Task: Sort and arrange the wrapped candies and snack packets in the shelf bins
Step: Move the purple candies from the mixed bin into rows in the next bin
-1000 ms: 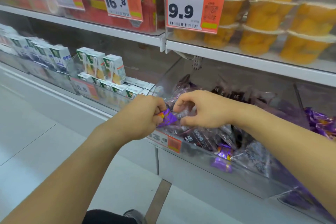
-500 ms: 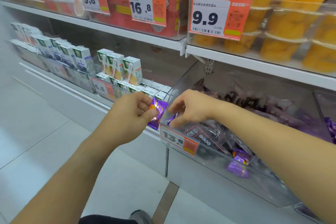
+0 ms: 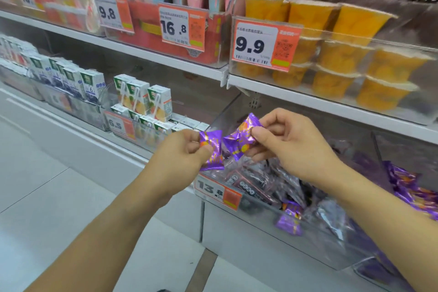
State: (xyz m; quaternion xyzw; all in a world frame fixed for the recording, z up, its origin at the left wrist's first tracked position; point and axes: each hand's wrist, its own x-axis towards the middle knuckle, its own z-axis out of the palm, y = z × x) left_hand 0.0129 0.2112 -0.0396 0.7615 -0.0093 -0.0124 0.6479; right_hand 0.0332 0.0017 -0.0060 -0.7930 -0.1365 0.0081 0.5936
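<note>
My left hand point(image 3: 182, 152) pinches a purple wrapped candy point(image 3: 212, 152) with orange print. My right hand point(image 3: 289, 144) pinches a second purple candy point(image 3: 239, 141) just to the right of the first. Both candies hang in the air above the front left corner of a clear shelf bin point(image 3: 260, 239). The bin holds dark snack packets point(image 3: 251, 182) and one more purple candy point(image 3: 290, 220) against its front wall. A neighbouring bin at the right edge holds several purple candies point(image 3: 412, 187).
A 13.8 price tag point(image 3: 216, 193) hangs on the bin front. Small drink cartons point(image 3: 147, 102) stand in the bins to the left. The shelf above carries yellow fruit cups point(image 3: 343, 54) behind a 9.9 tag point(image 3: 263, 47). Grey floor tiles lie below left.
Both hands have risen out of the bin. My right hand now holds a second purple candy; my left hand still holds the first. The view has tilted upward.
</note>
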